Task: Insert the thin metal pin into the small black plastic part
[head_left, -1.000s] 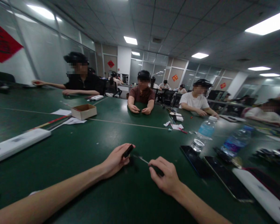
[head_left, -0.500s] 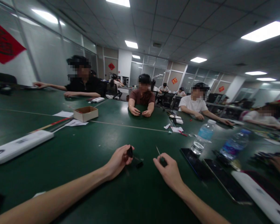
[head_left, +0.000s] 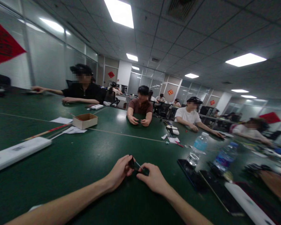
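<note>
My left hand (head_left: 119,173) pinches a small black part (head_left: 131,162) between thumb and fingers just above the green table (head_left: 84,156). Close beside it, my right hand (head_left: 154,179) is closed round a thin tool with a slim metal shaft (head_left: 138,165) whose tip points at the black part. The two hands almost touch. The tool's handle is hidden in my right fist.
A long white case (head_left: 16,152) lies at the left, a cardboard box (head_left: 85,120) and papers beyond it. Two water bottles (head_left: 196,152) and dark phones (head_left: 192,175) lie at the right, with another white case (head_left: 248,203). Several people sit round the far side.
My right hand has moved left, toward my left hand, so the tool's tip now meets the black part. The camera has tilted upward.
</note>
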Motion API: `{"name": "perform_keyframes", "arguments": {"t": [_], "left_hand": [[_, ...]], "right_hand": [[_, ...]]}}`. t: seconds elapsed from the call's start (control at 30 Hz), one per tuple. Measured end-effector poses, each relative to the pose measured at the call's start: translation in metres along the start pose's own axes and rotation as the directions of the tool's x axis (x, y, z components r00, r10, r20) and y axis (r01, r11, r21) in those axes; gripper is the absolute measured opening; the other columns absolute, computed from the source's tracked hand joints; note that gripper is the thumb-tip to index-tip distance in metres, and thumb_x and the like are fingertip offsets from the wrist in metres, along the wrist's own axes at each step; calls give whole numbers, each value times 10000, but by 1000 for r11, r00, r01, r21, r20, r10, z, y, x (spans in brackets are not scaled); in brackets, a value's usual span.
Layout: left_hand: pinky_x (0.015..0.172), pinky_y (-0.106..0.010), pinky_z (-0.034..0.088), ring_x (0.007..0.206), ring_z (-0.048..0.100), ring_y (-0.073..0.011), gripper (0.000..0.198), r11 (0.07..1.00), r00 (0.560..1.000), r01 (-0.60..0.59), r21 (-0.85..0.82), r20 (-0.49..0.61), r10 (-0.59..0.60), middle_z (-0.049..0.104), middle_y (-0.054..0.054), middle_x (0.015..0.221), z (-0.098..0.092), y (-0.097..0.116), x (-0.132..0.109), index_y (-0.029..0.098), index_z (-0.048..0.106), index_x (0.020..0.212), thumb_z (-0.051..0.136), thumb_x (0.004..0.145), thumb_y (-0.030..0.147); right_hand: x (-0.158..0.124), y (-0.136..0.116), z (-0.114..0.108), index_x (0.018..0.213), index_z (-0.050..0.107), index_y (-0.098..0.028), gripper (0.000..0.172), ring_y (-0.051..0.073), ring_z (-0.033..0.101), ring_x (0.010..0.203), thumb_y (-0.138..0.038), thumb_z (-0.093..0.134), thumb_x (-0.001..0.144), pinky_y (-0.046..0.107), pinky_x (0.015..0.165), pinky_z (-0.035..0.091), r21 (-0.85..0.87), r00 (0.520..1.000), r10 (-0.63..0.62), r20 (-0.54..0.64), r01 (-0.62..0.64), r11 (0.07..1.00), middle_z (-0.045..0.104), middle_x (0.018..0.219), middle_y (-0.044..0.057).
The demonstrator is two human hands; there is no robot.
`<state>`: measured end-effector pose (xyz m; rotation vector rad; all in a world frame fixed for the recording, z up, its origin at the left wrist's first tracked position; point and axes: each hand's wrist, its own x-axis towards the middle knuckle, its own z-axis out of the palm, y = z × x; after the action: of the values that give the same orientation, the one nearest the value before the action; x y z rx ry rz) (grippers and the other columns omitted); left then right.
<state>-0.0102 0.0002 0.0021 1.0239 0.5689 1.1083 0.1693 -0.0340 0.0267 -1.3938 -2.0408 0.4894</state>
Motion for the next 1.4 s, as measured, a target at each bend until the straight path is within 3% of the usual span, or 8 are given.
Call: {"name": "perform_keyframes", "arguments": {"t": [0.13, 0.23, 0.33, 0.6, 0.77, 1.0, 1.2, 1.4], "left_hand": [[444, -184, 263, 468, 396, -70, 333, 997, 999, -19, 73, -26, 21, 484, 43, 608, 0, -3, 0, 161, 545, 919, 502, 845, 482], [457, -185, 286, 507, 401, -76, 358, 981, 999, -25, 191, -19, 29, 468, 41, 636, 2, -3, -1, 161, 540, 951, 493, 845, 500], [479, -190, 314, 547, 420, -84, 380, 945, 999, -27, 327, 25, 20, 480, 29, 673, 5, -1, -4, 153, 537, 958, 482, 846, 511], [502, -201, 364, 577, 461, -100, 367, 792, 975, -119, 599, 221, -20, 488, 28, 703, 11, 8, -10, 171, 529, 1051, 445, 875, 482], [492, -204, 376, 569, 507, -111, 331, 733, 978, -122, 669, 206, -25, 520, 32, 678, 10, 6, -10, 166, 514, 999, 490, 857, 464], [499, -200, 363, 572, 495, -104, 310, 692, 973, -134, 709, 226, -44, 526, 30, 677, 12, 6, -10, 162, 537, 865, 464, 869, 463], [499, -199, 362, 575, 498, -106, 318, 670, 973, -137, 730, 224, -45, 526, 30, 678, 15, 6, -11, 164, 555, 866, 474, 863, 472], [497, -196, 360, 567, 500, -106, 340, 651, 970, -141, 746, 235, -59, 539, 26, 669, 14, 8, -12, 164, 569, 894, 451, 873, 482]], "right_hand": [[3, 1, 3, 891, 636, -178, 225, 138, 570, 631, -374, 611, 784, 235, 590, 434, 227, 988, 141, -69, -122, 966, 622, 716, 4], [1, 6, 5, 966, 626, -157, 342, 95, 448, 402, -443, 588, 782, 198, 392, 349, 379, 971, 237, 39, -234, 896, 525, 518, -40], [-3, 11, 5, 1030, 606, -156, 398, 67, 345, 321, -469, 573, 786, 163, 312, 271, 486, 966, 230, 116, -257, 835, 439, 430, -85], [-9, 14, 6, 1038, 585, -148, 369, 64, 372, 309, -443, 556, 819, 150, 298, 281, 588, 983, 149, 105, -182, 788, 420, 426, -91], [-11, 15, 7, 1011, 555, -190, 336, 49, 416, 357, -407, 642, 768, 145, 293, 291, 606, 983, 183, 28, -163, 779, 543, 634, -49], [-9, 16, 5, 959, 603, -163, 294, 52, 377, 324, -418, 594, 814, 156, 303, 269, 578, 986, 159, 54, -161, 800, 463, 490, -72], [-11, 13, 0, 971, 593, -190, 269, 30, 421, 382, -364, 654, 774, 160, 340, 303, 568, 988, 150, 43, -148, 810, 600, 780, -15], [-10, 13, -3, 915, 589, -166, 245, 45, 390, 359, -375, 636, 797, 160, 343, 287, 557, 980, 157, 125, -200, 806, 494, 540, -64]]}}
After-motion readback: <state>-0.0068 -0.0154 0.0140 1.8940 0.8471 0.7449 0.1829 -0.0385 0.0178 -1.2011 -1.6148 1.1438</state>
